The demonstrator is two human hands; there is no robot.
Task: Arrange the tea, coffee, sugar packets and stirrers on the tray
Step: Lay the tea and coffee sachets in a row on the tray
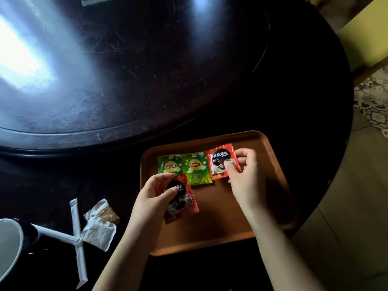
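Observation:
A brown tray (262,143) lies on the dark round table. Two green Lipton tea packets (169,164) (196,168) lie side by side at its far left. A red Nescafe coffee packet (219,159) lies to their right, and my right hand (244,175) pinches its right edge. My left hand (155,194) grips a second red Nescafe packet (184,198) over the tray's left part. Off the tray to the left lie two white wrapped stirrers (76,232), crossed, and two pale sugar packets (98,225).
A white cup (8,240) stands at the lower left edge of view. A large raised turntable (105,80) fills the table's far part. The table's edge curves down the right side, with a yellow chair (365,38) and tiled floor beyond.

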